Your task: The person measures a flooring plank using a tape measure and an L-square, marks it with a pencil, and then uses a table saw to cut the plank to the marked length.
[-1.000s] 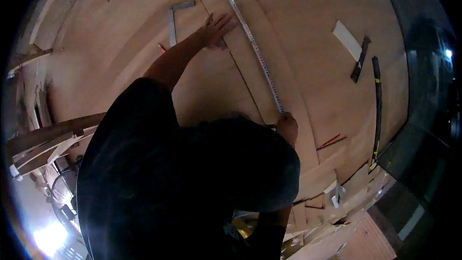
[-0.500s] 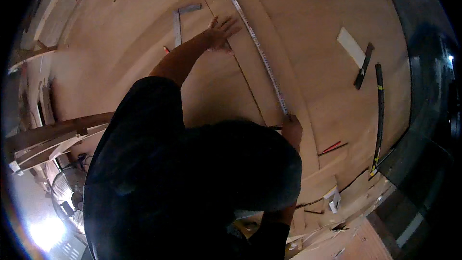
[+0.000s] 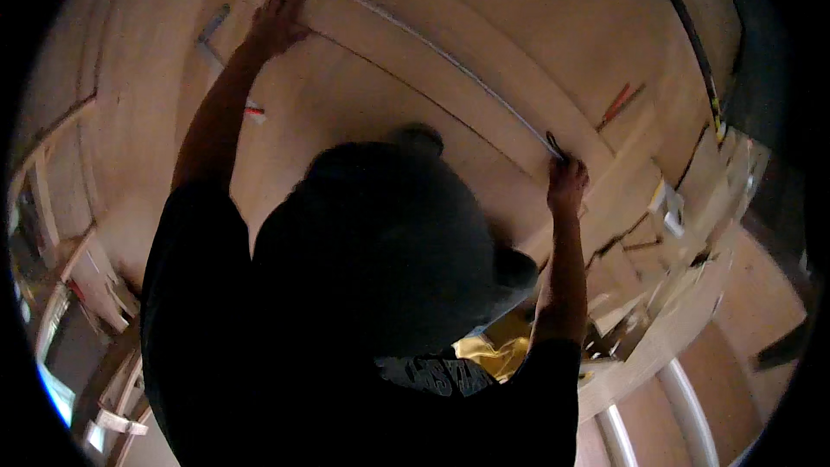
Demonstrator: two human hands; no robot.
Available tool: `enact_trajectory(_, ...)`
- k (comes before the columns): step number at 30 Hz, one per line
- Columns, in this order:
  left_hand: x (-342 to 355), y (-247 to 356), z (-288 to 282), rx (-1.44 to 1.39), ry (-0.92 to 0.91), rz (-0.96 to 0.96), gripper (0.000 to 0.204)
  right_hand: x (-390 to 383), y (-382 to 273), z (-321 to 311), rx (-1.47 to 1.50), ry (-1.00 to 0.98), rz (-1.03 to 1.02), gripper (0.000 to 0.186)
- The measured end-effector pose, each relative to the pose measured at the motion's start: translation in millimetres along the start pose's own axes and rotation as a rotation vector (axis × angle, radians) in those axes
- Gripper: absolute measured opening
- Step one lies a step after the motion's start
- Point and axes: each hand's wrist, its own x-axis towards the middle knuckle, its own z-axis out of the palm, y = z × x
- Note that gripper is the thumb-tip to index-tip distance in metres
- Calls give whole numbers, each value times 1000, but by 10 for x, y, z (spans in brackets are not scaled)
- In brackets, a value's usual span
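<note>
Pale tan plywood sheet (image 3: pixel 363 112); silver ruler (image 3: pixel 432 43) under my hands; red pencil (image 3: pixel 618 104); my black shirt (image 3: pixel 285 355).

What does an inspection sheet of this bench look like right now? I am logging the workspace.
Surface: pale plywood sheets on a wide bench.
Job's things: long silver metal straightedge lying across the plywood; a dark marking tool, too small to identify, at its near end.
Clutter: red pencil, metal try square, long black-and-yellow bar, wood offcuts.
Hands: left hand flat beside the straightedge; right hand gripping the marking tool.
Cables: nothing seen.
Surroundings: timber frames at left.
</note>
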Motion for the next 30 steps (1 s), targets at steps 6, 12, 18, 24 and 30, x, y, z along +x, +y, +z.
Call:
enact_trajectory(6,-592,-361,-157,-64,34,-99,75,23,-16,17,124,174,96,40)
enact_trajectory(12,-1718,-1041,230,-109,24,-700,73,78,-77,98,115,119,157,41)
enact_trajectory(18,-2032,-1471,738,-753,-245,-765,68,116,-116,315,-20,146,191,48)
enact_trajectory(24,-2174,-986,335,-330,76,-955,50,-16,-398,155,39,321,352,61)
enact_trajectory(30,-2296,-615,-177,23,-128,-323,20,-256,-702,-128,164,443,130,59)
